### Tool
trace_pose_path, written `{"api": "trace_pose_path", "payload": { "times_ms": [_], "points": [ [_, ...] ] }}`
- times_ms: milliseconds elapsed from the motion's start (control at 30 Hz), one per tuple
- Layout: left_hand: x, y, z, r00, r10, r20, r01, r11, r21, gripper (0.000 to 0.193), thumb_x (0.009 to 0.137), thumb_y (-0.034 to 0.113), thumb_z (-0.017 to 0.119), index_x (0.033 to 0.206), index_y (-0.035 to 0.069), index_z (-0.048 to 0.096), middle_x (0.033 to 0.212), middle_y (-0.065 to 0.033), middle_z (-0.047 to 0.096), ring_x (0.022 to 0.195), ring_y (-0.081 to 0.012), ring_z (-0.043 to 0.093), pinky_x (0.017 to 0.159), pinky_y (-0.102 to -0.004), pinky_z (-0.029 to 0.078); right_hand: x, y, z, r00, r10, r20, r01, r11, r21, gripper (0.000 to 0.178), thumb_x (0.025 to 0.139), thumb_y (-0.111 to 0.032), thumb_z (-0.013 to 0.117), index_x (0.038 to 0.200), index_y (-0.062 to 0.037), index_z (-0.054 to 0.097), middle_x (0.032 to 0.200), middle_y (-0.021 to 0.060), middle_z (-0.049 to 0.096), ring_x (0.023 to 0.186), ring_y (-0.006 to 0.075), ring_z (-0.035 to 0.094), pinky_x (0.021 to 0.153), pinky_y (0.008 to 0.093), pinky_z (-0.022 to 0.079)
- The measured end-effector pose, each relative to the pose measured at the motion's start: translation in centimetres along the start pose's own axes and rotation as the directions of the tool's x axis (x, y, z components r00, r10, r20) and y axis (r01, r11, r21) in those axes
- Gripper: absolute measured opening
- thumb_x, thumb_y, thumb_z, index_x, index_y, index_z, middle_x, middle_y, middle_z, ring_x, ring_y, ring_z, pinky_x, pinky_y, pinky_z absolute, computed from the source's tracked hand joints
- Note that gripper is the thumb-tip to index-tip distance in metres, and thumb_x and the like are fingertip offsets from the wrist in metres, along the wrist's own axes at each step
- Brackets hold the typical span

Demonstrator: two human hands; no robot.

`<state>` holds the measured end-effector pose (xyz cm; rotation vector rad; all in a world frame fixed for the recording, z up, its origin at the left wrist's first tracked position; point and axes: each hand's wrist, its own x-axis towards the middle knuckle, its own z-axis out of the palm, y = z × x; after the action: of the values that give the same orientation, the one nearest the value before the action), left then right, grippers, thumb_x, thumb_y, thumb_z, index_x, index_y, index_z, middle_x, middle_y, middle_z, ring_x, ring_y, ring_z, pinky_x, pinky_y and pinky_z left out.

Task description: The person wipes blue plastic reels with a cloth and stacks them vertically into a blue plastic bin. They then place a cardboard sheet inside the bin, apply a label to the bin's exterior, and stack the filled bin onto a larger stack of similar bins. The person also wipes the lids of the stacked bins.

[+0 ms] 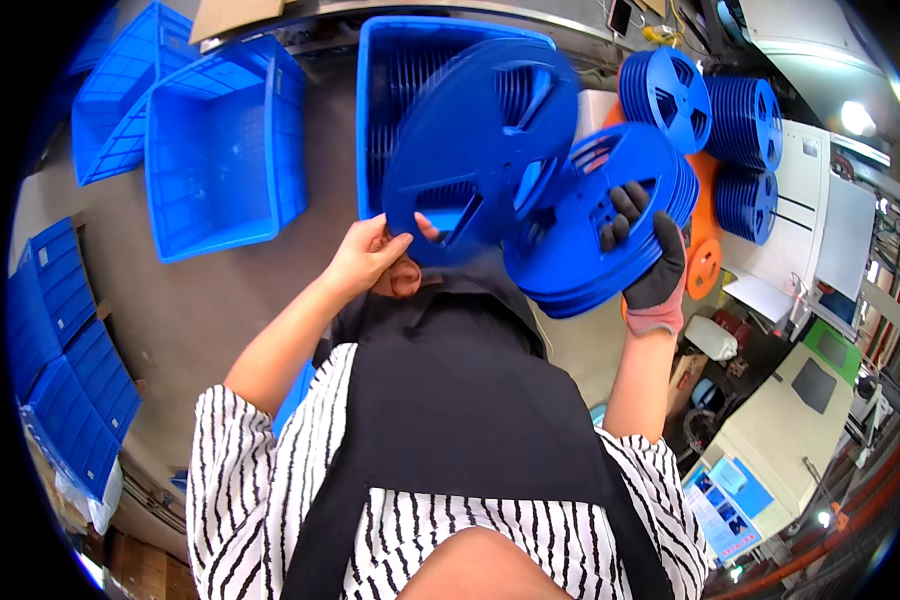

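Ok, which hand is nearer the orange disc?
Right. In the picture, the right hand, holding the blue reel stack, is just left of the orange disc; the left hand, holding another blue reel, is farther left.

Near the frame's centre, I see the left hand [370,255] grip a blue disc [470,165], the gloved right hand [660,264] a disc stack [562,252].

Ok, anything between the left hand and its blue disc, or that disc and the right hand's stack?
Nothing visible: the left hand grips the blue disc by its lower-left edge, and nothing else shows between that disc and the stack in the gloved right hand. They overlap in view; whether they touch, I can't tell.
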<state>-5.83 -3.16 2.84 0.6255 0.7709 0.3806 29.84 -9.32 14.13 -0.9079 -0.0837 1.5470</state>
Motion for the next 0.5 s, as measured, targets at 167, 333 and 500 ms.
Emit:
{"api": "trace_pose_path", "payload": {
  "times_ms": [167,333,500],
  "points": [
    [-1.1,-1.2,-4.2,0.996,0.018,-0.086,-0.048,0.934,-0.354,0.030,0.092,0.013,0.060,0.118,-0.001,0.055,0.107,-0.0152,0.066,0.069,-0.0092,0.062,0.061,-0.0223,0.054,-1.4,1.4,-2.6,0.948,-0.016,-0.318,0.004,0.999,-0.040,0.042,0.095,-0.021,0.057,0.132,-0.0025,0.048,0.110,0.0131,0.063,0.092,0.0242,0.062,0.085,0.0396,0.051],
    [-1.4,-3.0,-6.3,0.991,0.008,-0.133,-0.070,0.883,-0.464,0.032,0.091,0.014,0.061,0.119,0.001,0.054,0.107,-0.0147,0.066,0.078,-0.0124,0.064,0.064,-0.0233,0.055,-2.2,3.2,-3.5,0.927,-0.036,-0.373,0.033,0.999,-0.015,0.039,0.093,-0.021,0.060,0.124,0.0015,0.051,0.092,0.0077,0.059,0.078,0.0206,0.054,0.073,0.0377,0.046],
    [0.2,-2.9,-7.0,0.993,-0.001,-0.118,-0.051,0.896,-0.440,0.036,0.093,0.020,0.062,0.122,0.001,0.054,0.114,-0.0147,0.064,0.100,-0.0193,0.065,0.085,-0.0306,0.056,-3.3,3.4,-4.5,0.903,-0.026,-0.429,0.045,0.998,0.035,0.038,0.094,-0.021,0.060,0.124,0.0011,0.051,0.093,0.0084,0.061,0.081,0.0208,0.057,0.077,0.0379,0.048]
  ]
}}
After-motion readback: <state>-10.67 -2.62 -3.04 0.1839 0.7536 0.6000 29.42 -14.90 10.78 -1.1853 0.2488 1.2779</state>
